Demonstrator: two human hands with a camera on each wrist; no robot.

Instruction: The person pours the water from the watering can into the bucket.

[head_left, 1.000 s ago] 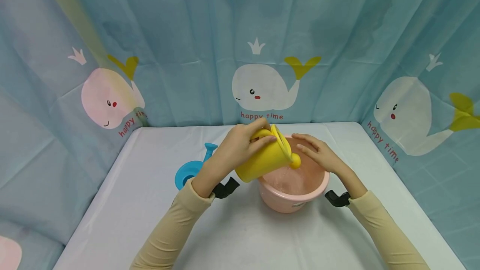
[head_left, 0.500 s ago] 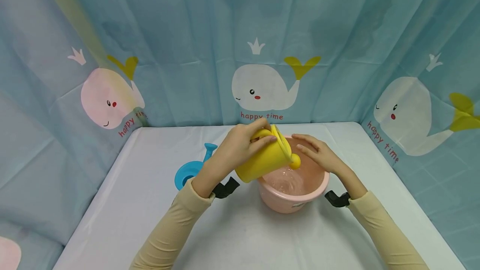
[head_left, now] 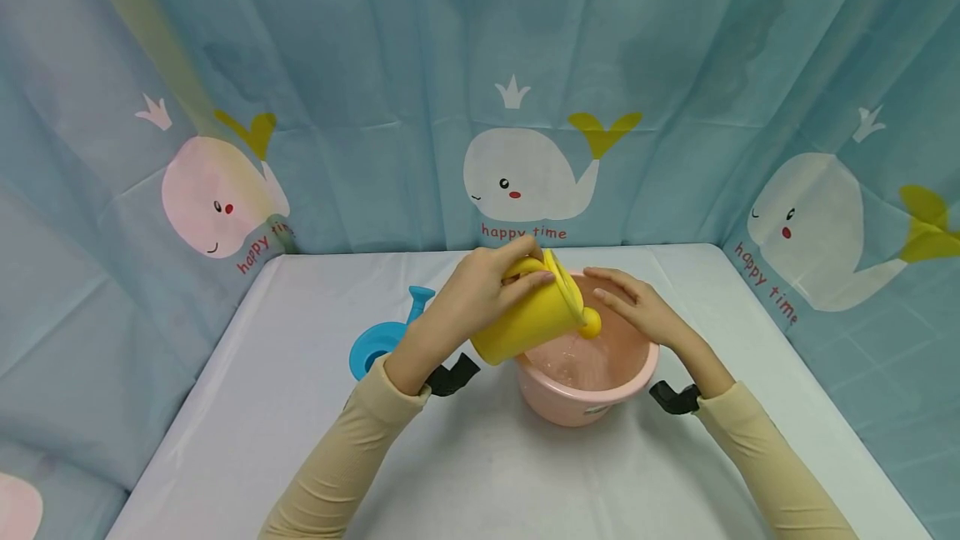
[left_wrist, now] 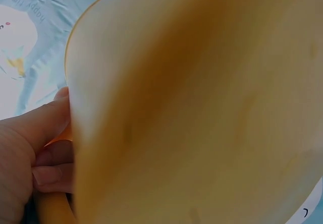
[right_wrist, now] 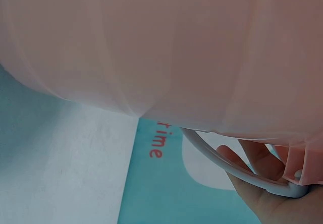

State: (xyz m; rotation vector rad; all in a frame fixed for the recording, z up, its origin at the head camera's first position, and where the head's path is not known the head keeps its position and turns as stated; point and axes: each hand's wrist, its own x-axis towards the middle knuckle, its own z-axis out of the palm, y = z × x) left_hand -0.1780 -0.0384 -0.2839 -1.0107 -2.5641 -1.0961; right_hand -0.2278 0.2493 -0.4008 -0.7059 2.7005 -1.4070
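A yellow watering can (head_left: 528,319) is tilted over a pink bucket (head_left: 570,407), its round sprinkler head above the opening. My left hand (head_left: 483,286) grips the can's handle. In the left wrist view the can's blurred body (left_wrist: 202,108) fills most of the picture, with the thumb and curled fingers at its left edge. Rippled water (head_left: 573,361) lies inside the bucket. My right hand (head_left: 641,307) holds the bucket's far right rim, thumb on the inner side. In the right wrist view its fingers show outside the wall beside the grey bucket handle (right_wrist: 227,166).
A blue toy with a round, funnel-like opening and a flared spout (head_left: 375,344) stands left of the bucket, partly hidden by my left forearm. The white-covered table (head_left: 480,473) is enclosed by blue whale-print curtains (head_left: 375,107). Black mounts sit at both wrists.
Both hands, the watering can and the bucket stay in place. Only the ripples on the water in the bucket shift.
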